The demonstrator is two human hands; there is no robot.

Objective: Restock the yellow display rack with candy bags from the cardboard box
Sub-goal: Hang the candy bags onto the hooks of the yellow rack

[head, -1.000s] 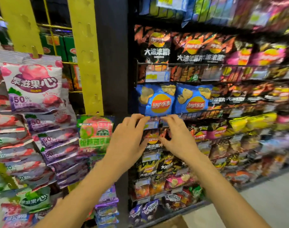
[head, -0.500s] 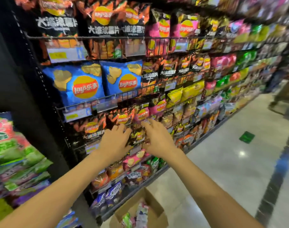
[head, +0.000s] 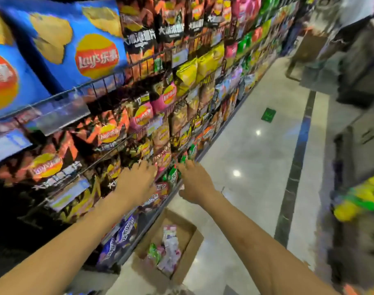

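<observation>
Head view: left hand (head: 137, 182) and right hand (head: 195, 184) side by side at the wire chip shelves (head: 100, 81), fingers stretched forward, gripping nothing. Blur hides any contact. Cardboard box (head: 182, 231) on the floor (head: 245, 167) below, candy bags (head: 169, 252) inside.

Wire shelving (head: 109, 79) fills 7 to 12 o'clock in stacked tiers, with Lay's chip bags (head: 81, 45) on each tier behind the wire fronts. Floor (head: 245, 145) runs from 5 toward 1 o'clock alongside the shelving. Cardboard box (head: 189, 258) on floor at 6 o'clock, just before the lowest tier; candy bags (head: 168, 250) in it. Left hand (head: 137, 182) and right hand (head: 195, 184) side by side above the box, at a low tier. Second rack (head: 362, 145) at 3 o'clock, across the aisle.
</observation>
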